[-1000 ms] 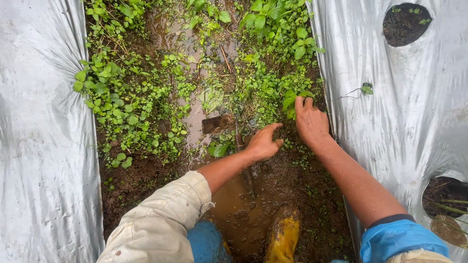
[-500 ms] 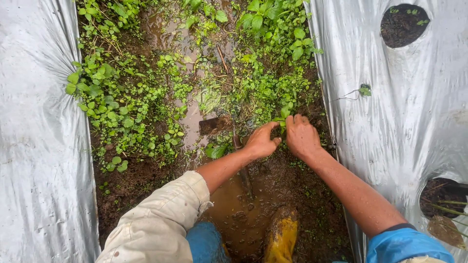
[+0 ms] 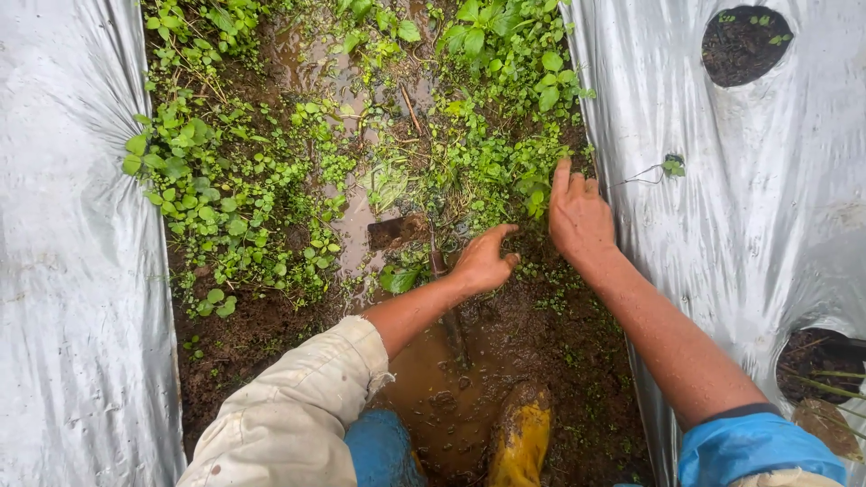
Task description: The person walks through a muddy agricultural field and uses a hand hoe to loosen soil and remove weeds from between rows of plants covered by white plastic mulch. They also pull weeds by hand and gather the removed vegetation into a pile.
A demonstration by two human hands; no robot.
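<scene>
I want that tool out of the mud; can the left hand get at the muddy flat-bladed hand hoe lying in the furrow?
Probably yes: the left hand is beside the hoe's handle, with only low weeds between.

Left hand: reaches far from lower left, forearm bare, light sleeve pushed to elbow; fingers curled loosely downward, thumb out, palm down, muddy. Right hand: farther and to the right, arm nearly straight, blue sleeve at upper arm; fingers extended together, pointing far, palm down. The 2 hands sit apart.
</scene>
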